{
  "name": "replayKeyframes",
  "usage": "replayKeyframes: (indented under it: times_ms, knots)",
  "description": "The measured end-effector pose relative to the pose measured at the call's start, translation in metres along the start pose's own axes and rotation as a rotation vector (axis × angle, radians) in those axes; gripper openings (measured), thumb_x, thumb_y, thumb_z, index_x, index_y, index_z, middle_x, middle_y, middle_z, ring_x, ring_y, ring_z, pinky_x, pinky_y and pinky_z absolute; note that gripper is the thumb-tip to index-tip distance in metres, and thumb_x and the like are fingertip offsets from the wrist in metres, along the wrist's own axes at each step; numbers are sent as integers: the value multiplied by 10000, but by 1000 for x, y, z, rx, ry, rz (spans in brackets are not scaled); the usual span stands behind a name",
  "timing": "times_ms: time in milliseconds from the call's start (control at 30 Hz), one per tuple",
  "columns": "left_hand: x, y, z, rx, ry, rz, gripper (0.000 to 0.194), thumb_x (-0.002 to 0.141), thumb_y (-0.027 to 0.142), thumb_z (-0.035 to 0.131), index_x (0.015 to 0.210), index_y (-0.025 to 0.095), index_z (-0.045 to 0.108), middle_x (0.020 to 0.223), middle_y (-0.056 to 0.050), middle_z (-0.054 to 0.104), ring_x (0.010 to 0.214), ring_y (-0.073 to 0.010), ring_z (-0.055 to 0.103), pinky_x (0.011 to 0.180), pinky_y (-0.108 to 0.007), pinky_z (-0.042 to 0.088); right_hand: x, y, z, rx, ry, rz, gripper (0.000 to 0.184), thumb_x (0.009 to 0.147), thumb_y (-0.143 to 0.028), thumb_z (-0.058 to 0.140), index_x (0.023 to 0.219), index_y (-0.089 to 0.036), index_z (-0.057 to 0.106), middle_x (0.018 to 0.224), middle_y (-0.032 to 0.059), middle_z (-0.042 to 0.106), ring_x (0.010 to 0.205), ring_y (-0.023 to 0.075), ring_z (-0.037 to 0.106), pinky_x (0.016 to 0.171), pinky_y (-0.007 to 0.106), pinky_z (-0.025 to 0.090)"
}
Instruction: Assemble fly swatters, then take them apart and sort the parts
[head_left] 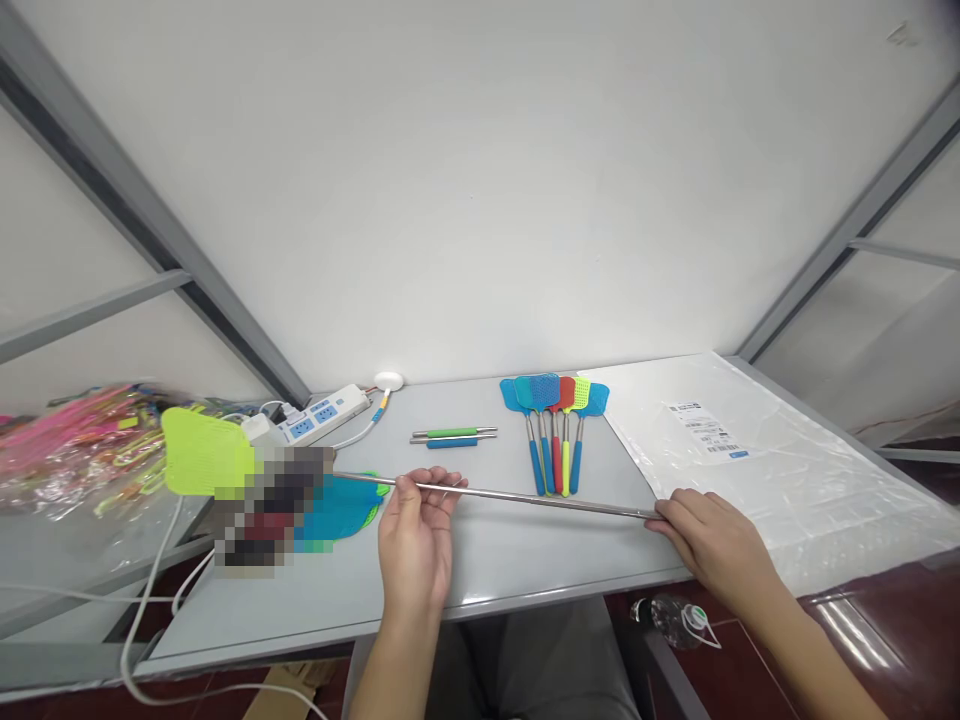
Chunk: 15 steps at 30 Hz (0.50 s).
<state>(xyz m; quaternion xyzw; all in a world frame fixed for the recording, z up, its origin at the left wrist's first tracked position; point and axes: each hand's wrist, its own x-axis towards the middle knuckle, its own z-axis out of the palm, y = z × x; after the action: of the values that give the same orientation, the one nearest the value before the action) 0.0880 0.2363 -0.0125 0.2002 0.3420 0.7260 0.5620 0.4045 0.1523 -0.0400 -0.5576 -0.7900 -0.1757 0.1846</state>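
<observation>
At far left, a clear plastic bag (82,450) heaped with pink and yellow fly swatters sits beyond the left end of the grey table (525,560), and a white cable (154,590) hangs down past that end. On the table, a lime-green swatter head (206,452) lies beside a pixelated patch (274,505) that hides what is there, with a teal swatter head (337,510) just to its right. Farther back sits a white power strip (322,415). The person's left hand (415,550) is closed around a thin steel rod (525,497), fingers and thumb curled on it, while the right hand (712,545) pinches the rod's right end. The rod spans almost level above the table, and its left end meets the patch, so where it stops cannot be told. Beyond the rod lie two slim metal rods with green and blue sleeves (454,437), then a fan of colored fly swatters (555,420). At right, a clear plastic sheet (810,480) bearing a printed label (703,428) lies just past the right hand. The table's near edge runs close below both wrists, with a strip of bare grey surface between it and the rod.
</observation>
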Motion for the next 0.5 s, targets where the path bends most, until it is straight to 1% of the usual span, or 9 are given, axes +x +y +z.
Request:
replayKeyframes:
  times_ms: [133, 200, 267, 400, 500]
  knots:
    - [9, 18, 0, -28, 57, 58, 261, 907, 363, 602, 777, 139, 636, 763, -20, 638, 695, -158, 659, 742, -371, 580, -8, 7, 1, -17, -14, -23, 271, 983, -294, 462, 762, -193, 581, 664, 5, 529, 611, 153, 456, 623, 290, 309]
    - [15, 27, -1, -42, 90, 83, 269, 934, 333, 562, 763, 138, 629, 745, -15, 631, 666, -145, 652, 725, -354, 581, -14, 14, 2, -25, -21, -11, 281, 986, -300, 451, 763, -189, 581, 675, 13, 534, 622, 159, 459, 629, 293, 312]
    - [18, 32, -2, -48, 104, 82, 271, 947, 310, 539, 762, 134, 629, 741, -15, 634, 652, -139, 649, 723, -349, 581, -20, 23, 4, -25, -36, -10, 275, 984, -300, 452, 771, -187, 583, 685, 19, 539, 633, 166, 466, 634, 298, 318]
    - [15, 27, -1, -39, 93, 66, 263, 935, 333, 564, 787, 131, 644, 774, -25, 660, 670, -143, 662, 753, -368, 580, -28, 39, 6, -21, -49, 8, 214, 971, -298, 486, 819, -190, 591, 725, 26, 573, 678, 173, 510, 669, 311, 349]
    - [9, 18, 0, -23, 87, 64, 280, 907, 393, 603, 807, 136, 657, 805, -42, 687, 707, -152, 679, 787, -379, 573, -27, 40, 5, -8, -7, 59, 158, 965, -304, 497, 932, -188, 599, 821, 44, 628, 761, 185, 572, 743, 330, 389]
